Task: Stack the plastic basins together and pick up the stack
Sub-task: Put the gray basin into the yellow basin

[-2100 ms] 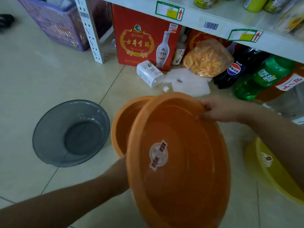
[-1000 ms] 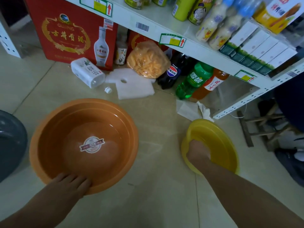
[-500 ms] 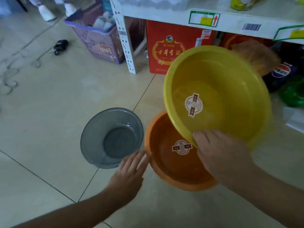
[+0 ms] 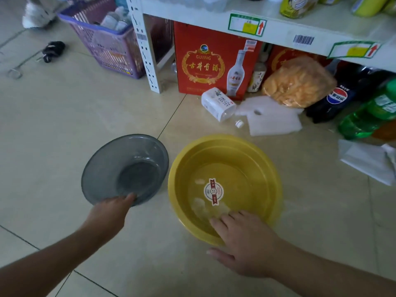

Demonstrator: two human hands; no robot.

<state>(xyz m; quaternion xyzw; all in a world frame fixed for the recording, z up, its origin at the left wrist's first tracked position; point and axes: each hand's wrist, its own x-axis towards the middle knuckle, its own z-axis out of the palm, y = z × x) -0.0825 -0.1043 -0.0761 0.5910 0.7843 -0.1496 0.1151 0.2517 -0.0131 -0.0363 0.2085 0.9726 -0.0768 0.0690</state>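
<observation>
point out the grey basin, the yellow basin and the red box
grey basin [image 4: 137, 179]: head view, on its flat inner bottom
yellow basin [image 4: 242, 159]: head view, on its far inner wall
red box [image 4: 203, 65]: head view, on the gold emblem of its front face

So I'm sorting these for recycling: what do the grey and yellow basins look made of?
Grey basin: apparently thin translucent plastic, smoky and glossy; the floor tile shows dimly through its wall. Yellow basin: apparently opaque moulded plastic, smooth and shiny, with soft highlights and a round sticker inside.
</observation>
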